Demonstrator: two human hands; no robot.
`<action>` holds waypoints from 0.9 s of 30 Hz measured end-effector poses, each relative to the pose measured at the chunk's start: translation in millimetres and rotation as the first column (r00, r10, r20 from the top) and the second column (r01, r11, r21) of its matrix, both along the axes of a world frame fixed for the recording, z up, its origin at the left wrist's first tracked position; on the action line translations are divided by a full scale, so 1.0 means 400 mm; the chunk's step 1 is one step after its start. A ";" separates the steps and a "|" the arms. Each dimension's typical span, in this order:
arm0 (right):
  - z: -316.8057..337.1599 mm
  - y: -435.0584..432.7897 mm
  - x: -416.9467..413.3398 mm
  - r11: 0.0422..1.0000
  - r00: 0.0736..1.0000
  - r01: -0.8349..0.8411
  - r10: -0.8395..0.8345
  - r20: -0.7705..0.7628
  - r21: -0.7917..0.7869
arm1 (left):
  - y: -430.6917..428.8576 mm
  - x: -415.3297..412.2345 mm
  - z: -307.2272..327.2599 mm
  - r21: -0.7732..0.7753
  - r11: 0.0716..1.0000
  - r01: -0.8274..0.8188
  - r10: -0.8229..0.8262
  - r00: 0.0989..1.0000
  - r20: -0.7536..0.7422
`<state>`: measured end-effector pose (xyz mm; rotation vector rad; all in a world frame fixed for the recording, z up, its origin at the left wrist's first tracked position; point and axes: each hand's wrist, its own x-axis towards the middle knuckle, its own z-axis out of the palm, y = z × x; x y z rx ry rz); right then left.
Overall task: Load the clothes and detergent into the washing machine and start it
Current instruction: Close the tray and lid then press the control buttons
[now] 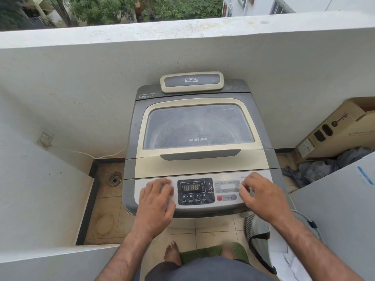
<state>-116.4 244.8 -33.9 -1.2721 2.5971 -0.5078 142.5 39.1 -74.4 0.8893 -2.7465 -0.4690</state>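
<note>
— Both hands are laid on the control panel (227,187) of the Samsung top-loading washing machine (192,171). The left hand (156,201) is spread loosely over the buttons left of the lit display (192,187), and nothing is held.

— And the right hand (261,197)?

— Its fingers are bent, with the tips set on the panel's right end. Nothing is gripped there either, and which button is touched cannot be told.

— Where is the machine placed?

— It is backed against the balcony wall with the glass-windowed lid (198,126) shut. The drum's contents are blurred behind the hazy window, and no detergent is seen.

— How should it be handled?

— The buttons are judged to need only a light fingertip press. If the lid must be raised, it is best taken at the recessed grip (199,154) on its front edge. It is probably stiff and hinged at the back, and the glass should be spared any knock.

— Any clothes outside?

— A soft heap of blue-grey cloth (316,169) is seen on the floor beside a cardboard box (341,128). Whether it belongs to the load cannot be told.
</note>
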 end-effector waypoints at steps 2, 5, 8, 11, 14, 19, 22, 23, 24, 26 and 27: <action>0.001 -0.011 -0.018 1.000 1.000 0.006 -0.006 -0.008 -0.012 | -0.013 -0.009 0.002 -0.024 1.000 0.019 -0.018 1.000 0.014; -0.009 -0.024 -0.051 0.998 0.999 0.014 -0.016 -0.029 -0.061 | -0.035 -0.027 0.009 -0.080 0.994 0.069 -0.065 0.997 0.049; -0.026 -0.031 -0.091 0.992 0.996 0.049 -0.057 -0.070 -0.112 | -0.061 -0.038 0.013 -0.122 0.990 0.075 -0.067 0.996 0.067; -0.041 -0.036 -0.126 0.982 0.987 0.076 -0.099 -0.130 -0.172 | -0.093 -0.045 0.013 -0.160 0.986 0.045 -0.033 0.997 0.073; -0.061 -0.037 -0.148 0.981 0.971 0.093 -0.128 -0.201 -0.173 | -0.114 -0.052 0.017 -0.208 0.977 0.040 -0.026 0.997 0.068; -0.094 -0.051 -0.121 0.967 0.943 0.202 -0.235 -0.237 -0.155 | -0.113 -0.060 0.001 -0.217 0.976 -0.008 0.016 0.999 0.039; -0.102 -0.060 -0.109 0.957 0.925 0.236 -0.275 -0.263 -0.171 | -0.110 -0.066 -0.006 -0.217 0.976 -0.034 0.039 0.999 0.018; -0.103 -0.061 -0.108 0.955 0.922 0.239 -0.280 -0.266 -0.175 | -0.110 -0.066 -0.008 -0.216 0.976 -0.038 0.042 0.999 0.014; -0.102 -0.060 -0.108 0.954 0.921 0.240 -0.282 -0.269 -0.178 | -0.110 -0.065 -0.008 -0.214 0.976 -0.043 0.046 0.999 0.009; -0.104 -0.059 -0.109 0.952 0.921 0.243 -0.286 -0.264 -0.185 | -0.111 -0.065 -0.009 -0.212 0.976 -0.049 0.050 0.999 0.002; -0.105 -0.058 -0.109 0.952 0.922 0.242 -0.286 -0.261 -0.186 | -0.111 -0.066 -0.009 -0.217 0.975 -0.049 0.051 0.999 0.001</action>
